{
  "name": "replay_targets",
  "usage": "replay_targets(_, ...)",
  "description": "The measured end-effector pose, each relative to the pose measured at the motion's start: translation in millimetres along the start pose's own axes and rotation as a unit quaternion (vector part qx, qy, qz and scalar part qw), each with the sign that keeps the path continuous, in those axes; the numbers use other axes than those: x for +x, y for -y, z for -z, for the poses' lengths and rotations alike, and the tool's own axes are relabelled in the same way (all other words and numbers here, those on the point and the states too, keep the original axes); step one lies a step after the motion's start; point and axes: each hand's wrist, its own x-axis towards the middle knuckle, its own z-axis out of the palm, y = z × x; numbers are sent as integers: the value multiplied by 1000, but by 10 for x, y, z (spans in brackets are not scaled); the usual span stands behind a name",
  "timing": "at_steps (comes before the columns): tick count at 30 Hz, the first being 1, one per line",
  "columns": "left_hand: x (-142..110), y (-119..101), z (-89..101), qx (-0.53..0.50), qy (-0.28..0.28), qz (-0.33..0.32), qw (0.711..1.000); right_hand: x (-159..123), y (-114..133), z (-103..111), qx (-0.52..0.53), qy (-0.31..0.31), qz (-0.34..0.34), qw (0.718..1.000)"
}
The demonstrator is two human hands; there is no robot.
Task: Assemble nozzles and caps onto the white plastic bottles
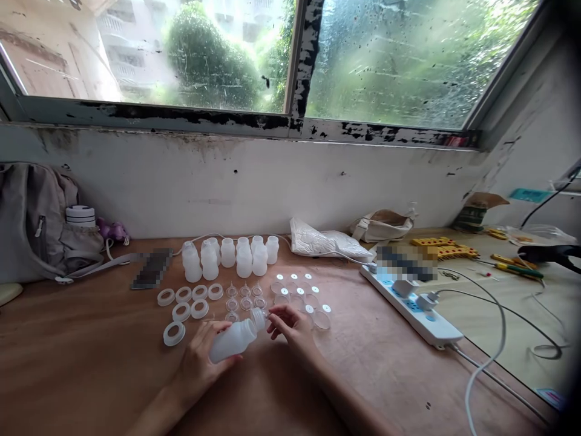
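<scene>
My left hand (pixel 202 354) is wrapped round a frosted white plastic bottle (pixel 231 342), tilted with its mouth up to the right. A clear ridged piece (pixel 258 319) sits at the bottle's mouth. My right hand (pixel 290 327) has its fingertips pinched at the outer end of this piece; its small tip is partly hidden. Behind my hands lie several white rings (pixel 181 312), several clear nipple-like pieces with thin tips (pixel 246 291), and several clear discs (pixel 322 320). Small white round pieces (pixel 309 309) lie among the discs. More frosted bottles (pixel 244 260) stand at the back.
A power strip (pixel 413 312) with plugs and cables lies on the right. Along the wall are a white plastic package (pixel 324 239) and a beige pouch (pixel 384 225). On the left are a grey backpack (pixel 31 218) and a blurred dark flat object (pixel 152 268). Yellow parts (pixel 445 248) lie far right.
</scene>
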Motion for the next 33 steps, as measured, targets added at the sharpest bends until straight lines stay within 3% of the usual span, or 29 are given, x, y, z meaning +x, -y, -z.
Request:
replay_targets(5, 15, -18, 44, 24, -11, -4, 1000, -28, -23, -1, -18, 19, 23, 999)
replay_targets(24, -8, 16, 39, 49, -23, -33, 998, -77, 51, -59, -93, 53, -4, 994)
replay_targets(33, -24, -9, 51, 32, -5, -35, 999, -93, 48, -30, -157, 70, 6, 985)
